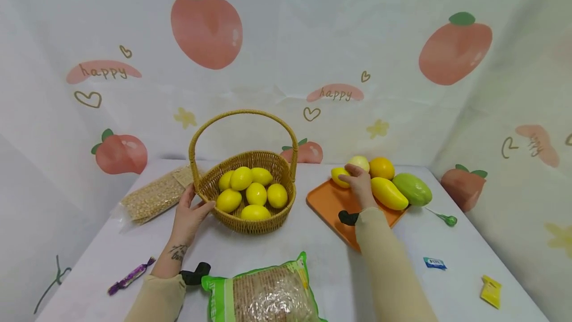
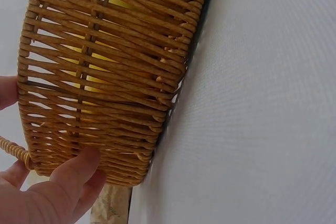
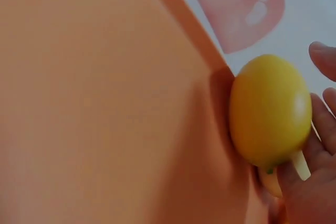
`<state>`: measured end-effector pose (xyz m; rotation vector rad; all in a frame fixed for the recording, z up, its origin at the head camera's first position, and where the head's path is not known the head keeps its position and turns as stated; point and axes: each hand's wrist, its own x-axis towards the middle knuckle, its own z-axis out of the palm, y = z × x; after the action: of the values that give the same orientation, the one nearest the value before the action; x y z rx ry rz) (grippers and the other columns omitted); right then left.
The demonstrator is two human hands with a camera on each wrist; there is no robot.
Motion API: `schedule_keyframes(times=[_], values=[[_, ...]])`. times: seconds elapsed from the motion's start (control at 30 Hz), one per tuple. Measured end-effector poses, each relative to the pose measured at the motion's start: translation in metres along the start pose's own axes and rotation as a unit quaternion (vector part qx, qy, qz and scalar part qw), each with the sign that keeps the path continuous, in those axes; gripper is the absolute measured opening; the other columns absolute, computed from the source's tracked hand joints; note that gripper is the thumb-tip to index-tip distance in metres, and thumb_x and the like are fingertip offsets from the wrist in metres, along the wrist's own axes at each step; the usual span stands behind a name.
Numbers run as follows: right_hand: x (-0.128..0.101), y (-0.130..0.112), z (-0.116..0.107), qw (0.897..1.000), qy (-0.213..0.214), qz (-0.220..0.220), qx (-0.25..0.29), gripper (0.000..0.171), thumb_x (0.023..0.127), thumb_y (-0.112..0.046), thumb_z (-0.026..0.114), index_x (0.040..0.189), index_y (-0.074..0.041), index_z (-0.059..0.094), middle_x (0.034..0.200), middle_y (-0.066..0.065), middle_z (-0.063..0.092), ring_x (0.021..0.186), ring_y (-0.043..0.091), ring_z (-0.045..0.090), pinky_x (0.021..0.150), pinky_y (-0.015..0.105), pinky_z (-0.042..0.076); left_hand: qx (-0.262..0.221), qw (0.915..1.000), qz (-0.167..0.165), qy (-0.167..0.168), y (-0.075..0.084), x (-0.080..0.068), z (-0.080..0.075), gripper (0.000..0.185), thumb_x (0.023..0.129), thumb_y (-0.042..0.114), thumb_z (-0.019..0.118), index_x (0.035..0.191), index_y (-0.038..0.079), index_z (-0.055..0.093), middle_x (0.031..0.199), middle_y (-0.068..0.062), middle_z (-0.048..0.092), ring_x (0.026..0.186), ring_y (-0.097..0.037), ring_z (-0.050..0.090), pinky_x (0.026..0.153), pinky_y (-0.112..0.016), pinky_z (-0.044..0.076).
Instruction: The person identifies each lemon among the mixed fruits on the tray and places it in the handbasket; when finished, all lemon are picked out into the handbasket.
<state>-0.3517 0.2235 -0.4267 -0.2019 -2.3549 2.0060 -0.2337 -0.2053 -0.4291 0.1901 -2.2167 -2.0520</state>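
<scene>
A wicker basket (image 1: 250,223) with a tall handle stands mid-table and holds several yellow lemons (image 1: 255,194). My left hand (image 1: 189,212) holds its left wall near the handle's base. In the left wrist view the fingers (image 2: 63,187) lie on the weave (image 2: 105,77) and the thumb is at the rim. My right hand (image 1: 358,186) grips a yellow lemon (image 1: 338,175) at the far corner of the orange tray (image 1: 328,202). In the right wrist view that lemon (image 3: 269,111) sits at the tray (image 3: 105,103) edge, with fingers (image 3: 315,182) curled behind it.
The tray also carries a pale round fruit (image 1: 359,162), an orange (image 1: 382,167), a yellow mango (image 1: 389,193) and a green mango (image 1: 413,189). A bag of beans (image 1: 154,195) lies left, a green packet (image 1: 265,294) at the front. Small sweets (image 1: 434,263) lie scattered on the right.
</scene>
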Motion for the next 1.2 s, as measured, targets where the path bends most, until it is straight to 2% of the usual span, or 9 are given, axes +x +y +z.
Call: schedule_keyframes(times=[0.3,0.5,0.67,0.8,0.97,1.07,1.2], values=[[-0.004,0.008,0.012,0.999,0.004,0.035,-0.038,0.061,0.084,-0.010,0.065,0.140,-0.003,0.039,0.146,0.014,0.032,0.129,0.029,0.029,0.113,0.040,0.024,-0.007,0.9999,-0.013,-0.004,-0.003,0.000,0.002,0.083,0.088,0.011,0.061,0.150,0.021,0.008,0.156,-0.005,0.005,0.134,-0.037,0.031,0.074,-0.007,0.046],[-0.007,0.006,0.012,0.999,0.016,0.030,-0.039,0.062,0.083,-0.012,0.067,0.138,-0.002,0.040,0.145,0.016,0.033,0.128,0.030,0.031,0.113,0.041,0.025,-0.005,0.9998,-0.015,-0.007,-0.004,0.000,0.001,0.084,0.088,0.010,0.061,0.150,0.022,0.005,0.156,-0.004,0.002,0.135,-0.037,0.029,0.075,-0.008,0.046],[-0.014,-0.009,0.003,0.998,0.005,0.013,-0.053,0.063,0.085,-0.016,0.065,0.140,-0.003,0.038,0.145,0.015,0.035,0.127,0.030,0.034,0.110,0.041,0.029,-0.001,0.9999,-0.011,-0.009,-0.002,0.001,0.001,0.083,0.088,0.011,0.060,0.150,0.023,0.006,0.156,-0.004,0.004,0.135,-0.037,0.030,0.075,-0.009,0.046],[-0.018,-0.027,0.000,1.000,-0.012,-0.004,-0.022,0.063,0.087,-0.014,0.064,0.142,-0.005,0.035,0.146,0.013,0.033,0.124,0.028,0.040,0.103,0.037,0.040,-0.002,1.0000,-0.008,-0.004,0.000,0.001,0.001,0.081,0.089,0.011,0.060,0.150,0.022,0.008,0.156,-0.004,0.006,0.134,-0.036,0.031,0.074,-0.008,0.046],[-0.028,-0.045,0.004,0.999,-0.041,-0.025,0.016,0.062,0.086,-0.010,0.064,0.141,-0.005,0.037,0.144,0.013,0.036,0.113,0.019,0.046,0.084,0.017,0.048,-0.004,1.0000,-0.008,0.000,0.000,0.003,0.000,0.081,0.089,0.010,0.060,0.150,0.020,0.009,0.156,-0.005,0.007,0.133,-0.035,0.033,0.073,-0.007,0.045],[-0.039,-0.054,0.011,0.997,-0.065,-0.036,0.036,0.059,0.086,-0.006,0.064,0.139,-0.003,0.039,0.135,0.010,0.043,0.105,0.014,0.048,0.078,0.013,0.048,-0.005,1.0000,-0.005,0.000,0.000,0.003,0.000,0.081,0.088,0.009,0.061,0.150,0.020,0.009,0.156,-0.006,0.008,0.133,-0.036,0.033,0.073,-0.006,0.045],[-0.059,-0.060,0.025,0.992,-0.095,-0.053,0.058,0.055,0.083,-0.001,0.064,0.134,0.002,0.043,0.116,-0.001,0.052,0.097,0.011,0.052,0.079,0.015,0.049,-0.005,1.0000,-0.006,0.001,-0.002,0.003,-0.001,0.082,0.088,0.009,0.061,0.150,0.020,0.009,0.156,-0.006,0.008,0.133,-0.035,0.033,0.073,-0.006,0.045]])
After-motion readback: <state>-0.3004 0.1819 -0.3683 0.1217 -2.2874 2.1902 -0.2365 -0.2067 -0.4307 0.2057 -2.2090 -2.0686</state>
